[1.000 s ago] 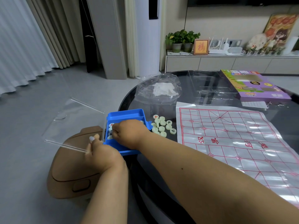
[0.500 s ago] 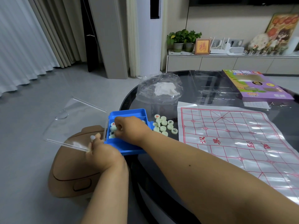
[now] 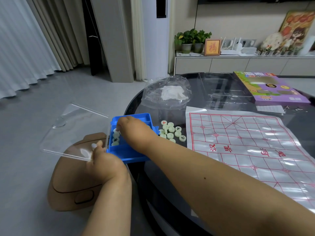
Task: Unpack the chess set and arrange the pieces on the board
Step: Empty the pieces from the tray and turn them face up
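Observation:
A blue plastic case (image 3: 129, 151) sits at the left edge of the dark round table (image 3: 136, 104), its clear lid (image 3: 73, 130) swung open to the left. My left hand (image 3: 104, 162) grips the lid's near corner by the case. My right hand (image 3: 133, 132) reaches into the case, fingers curled down on the pale round chess pieces in the case (image 3: 115, 137); whether it holds one is hidden. A loose pile of pale pieces (image 3: 172, 131) lies on the table between the case and the white paper board (image 3: 252, 147) with red lines.
A crumpled clear plastic bag (image 3: 167, 93) lies behind the case. A clear tray (image 3: 221, 87) and a purple game box (image 3: 267, 87) are at the table's far side. A brown stool (image 3: 71, 181) stands on the floor under the lid.
My right hand has moved a little farther into the case toward its far left part. The left hand keeps its hold on the lid.

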